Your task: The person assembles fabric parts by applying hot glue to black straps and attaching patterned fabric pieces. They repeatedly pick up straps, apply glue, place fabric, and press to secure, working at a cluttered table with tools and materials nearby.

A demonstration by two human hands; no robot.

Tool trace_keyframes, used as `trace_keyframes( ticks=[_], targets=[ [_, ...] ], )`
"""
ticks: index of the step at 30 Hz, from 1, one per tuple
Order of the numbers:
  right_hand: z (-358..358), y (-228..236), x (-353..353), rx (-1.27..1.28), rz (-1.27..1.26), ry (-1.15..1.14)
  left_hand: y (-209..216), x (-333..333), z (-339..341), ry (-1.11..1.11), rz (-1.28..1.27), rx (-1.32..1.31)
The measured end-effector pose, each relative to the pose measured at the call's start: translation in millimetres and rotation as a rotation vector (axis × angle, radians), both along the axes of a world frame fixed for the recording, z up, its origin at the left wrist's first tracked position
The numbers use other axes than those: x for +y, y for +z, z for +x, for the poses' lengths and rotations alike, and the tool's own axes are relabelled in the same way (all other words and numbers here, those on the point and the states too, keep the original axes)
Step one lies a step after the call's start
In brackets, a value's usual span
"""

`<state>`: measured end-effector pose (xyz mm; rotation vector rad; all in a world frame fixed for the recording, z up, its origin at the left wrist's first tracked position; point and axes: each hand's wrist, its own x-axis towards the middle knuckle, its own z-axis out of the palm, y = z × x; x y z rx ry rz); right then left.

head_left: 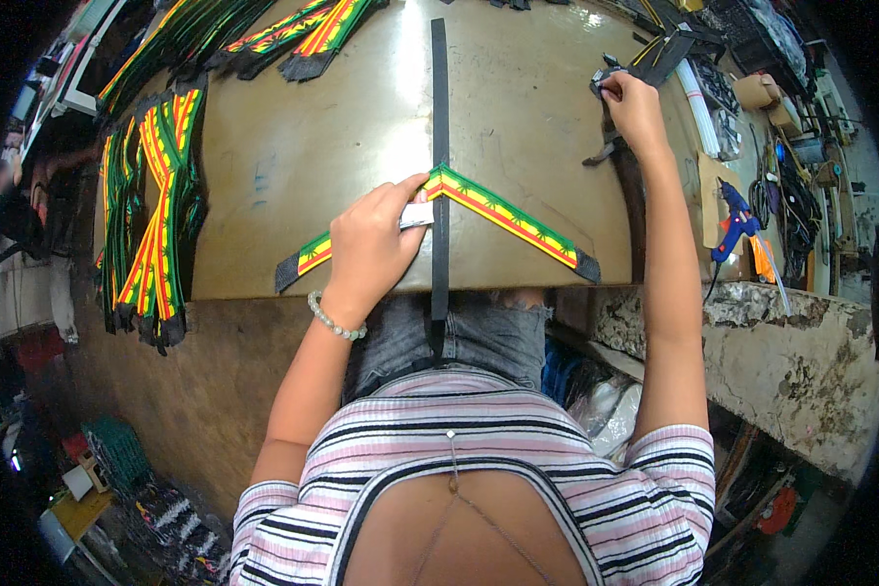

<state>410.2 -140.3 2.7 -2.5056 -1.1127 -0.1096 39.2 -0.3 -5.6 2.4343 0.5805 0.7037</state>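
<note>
A green, yellow and red patterned strap (pixel 503 217) with black ends lies on the table in a wide V, its peak away from me. It crosses a long black webbing strip (pixel 439 107) that hangs over the near edge. My left hand (pixel 371 234) is closed at the peak, thumb and fingertips on the patterned strap. A small white tag-like piece (pixel 416 215) sticks out from between its fingers. My right hand (pixel 633 109), reaching to the far right, pinches at small dark pieces (pixel 606 74); what exactly lies between its fingertips is hidden.
Bundles of similar patterned straps (pixel 156 210) hang over the table's left edge, with more piles (pixel 313 39) at the far left. On the right are black straps (pixel 669 49), white sticks (pixel 696 107) and a blue glue gun (pixel 735 217) with its cable. The brown table (pixel 293 127) ends before my lap.
</note>
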Motion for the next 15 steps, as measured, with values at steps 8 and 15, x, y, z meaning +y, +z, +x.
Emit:
trace_keyframes(
  ticks=[8,15],
  targets=[
    [-61.0,35.0,-25.5,-0.127,0.283,-0.03,2.0,-2.1,-3.0,-0.007,-0.016,0.035],
    [-206.8,32.5,-30.5,0.963,0.446,0.202,7.2,-16.7,-15.0,-0.015,-0.05,0.083]
  ],
)
